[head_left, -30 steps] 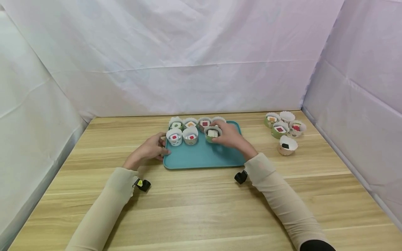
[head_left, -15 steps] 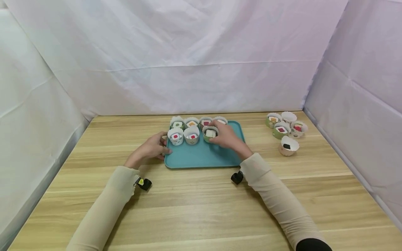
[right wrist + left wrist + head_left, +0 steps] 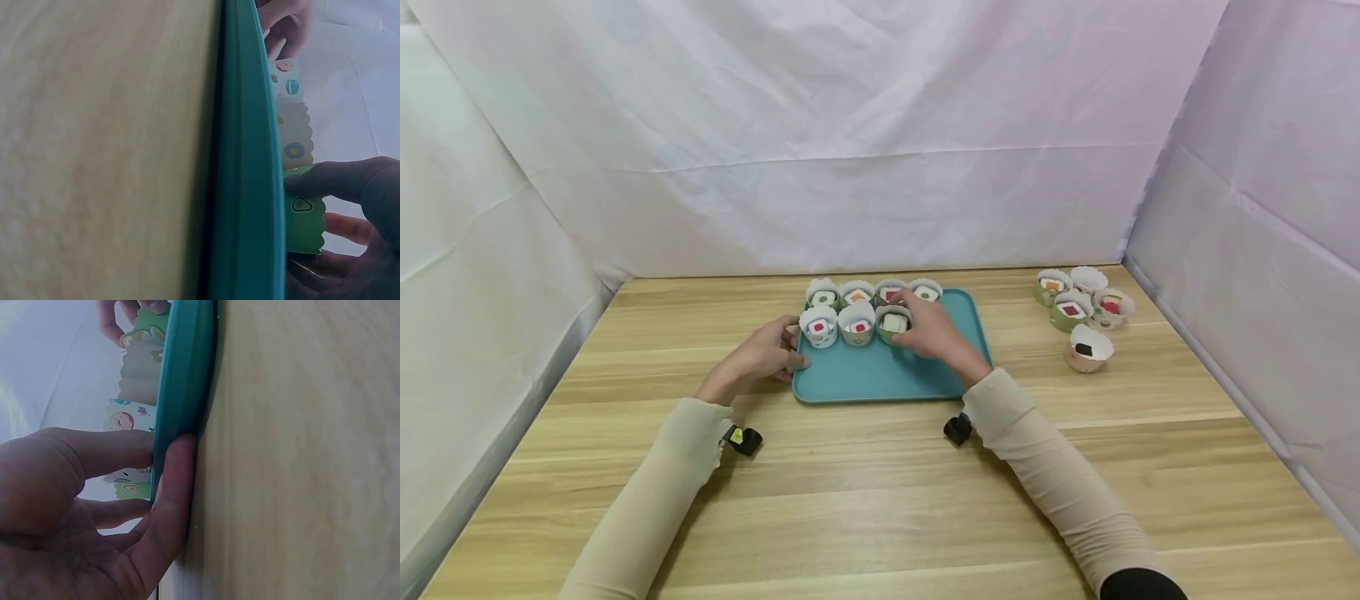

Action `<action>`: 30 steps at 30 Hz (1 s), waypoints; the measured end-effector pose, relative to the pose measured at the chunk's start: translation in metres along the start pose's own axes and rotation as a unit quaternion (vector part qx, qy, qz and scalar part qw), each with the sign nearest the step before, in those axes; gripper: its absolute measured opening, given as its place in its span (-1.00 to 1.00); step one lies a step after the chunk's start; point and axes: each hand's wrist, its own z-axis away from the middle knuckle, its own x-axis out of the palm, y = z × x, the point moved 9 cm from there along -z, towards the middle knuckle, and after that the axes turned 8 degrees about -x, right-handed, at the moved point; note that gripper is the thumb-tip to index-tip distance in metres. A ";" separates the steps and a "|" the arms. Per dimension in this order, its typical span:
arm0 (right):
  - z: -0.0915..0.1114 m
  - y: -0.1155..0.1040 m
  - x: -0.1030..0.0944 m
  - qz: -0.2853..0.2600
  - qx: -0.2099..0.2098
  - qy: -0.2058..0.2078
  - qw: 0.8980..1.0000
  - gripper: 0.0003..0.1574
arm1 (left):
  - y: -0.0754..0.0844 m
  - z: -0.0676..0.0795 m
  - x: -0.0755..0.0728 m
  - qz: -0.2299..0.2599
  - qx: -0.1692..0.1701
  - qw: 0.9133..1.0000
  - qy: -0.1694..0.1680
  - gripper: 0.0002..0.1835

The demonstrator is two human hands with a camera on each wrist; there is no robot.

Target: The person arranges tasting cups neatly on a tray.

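Note:
My left hand [image 3: 762,352] pinches the left rim of a teal tray [image 3: 868,383]; in the left wrist view the thumb and fingers lie on both sides of the rim. With my right hand [image 3: 931,329] I grip a green paper baking cup [image 3: 887,335] that contains a pale block. An avocado print shows on that green cup [image 3: 304,225] in the right wrist view. It sits in the tray's front row, right of two white cups, the nearer being a white cup [image 3: 856,336] with a red-and-white piece inside. Behind them runs a back row of several filled cups.
A cluster of several paper cups stands at the table's right rear, among them a green cup [image 3: 1069,312]. Slightly nearer is a pinkish cup [image 3: 1086,358] with a black piece inside. White cloth walls [image 3: 880,208] border the wooden table [image 3: 850,508].
My right hand has moved left with the green cup, bringing it beside the white cups in the front row. My left hand stays at the tray's rim.

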 end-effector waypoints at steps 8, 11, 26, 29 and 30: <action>0.000 -0.002 0.001 -0.020 -0.002 0.012 1.000 -0.20 | 0.000 0.002 0.000 0.001 0.005 1.000 0.000 -0.10; 0.001 -0.002 0.001 -0.022 -0.002 0.013 1.000 -0.19 | 0.000 0.001 0.000 0.003 0.006 1.000 0.000 -0.09; 0.000 0.002 0.001 -0.020 0.013 0.005 1.000 -0.16 | 0.002 0.002 0.001 0.004 0.001 1.000 0.002 -0.09; 0.000 0.002 0.001 -0.019 0.014 0.001 1.000 -0.15 | 0.002 0.003 0.001 0.003 -0.001 1.000 0.003 -0.10; 0.001 0.002 0.001 -0.019 0.015 0.000 1.000 -0.14 | 0.002 0.003 0.001 0.003 0.000 1.000 0.003 -0.10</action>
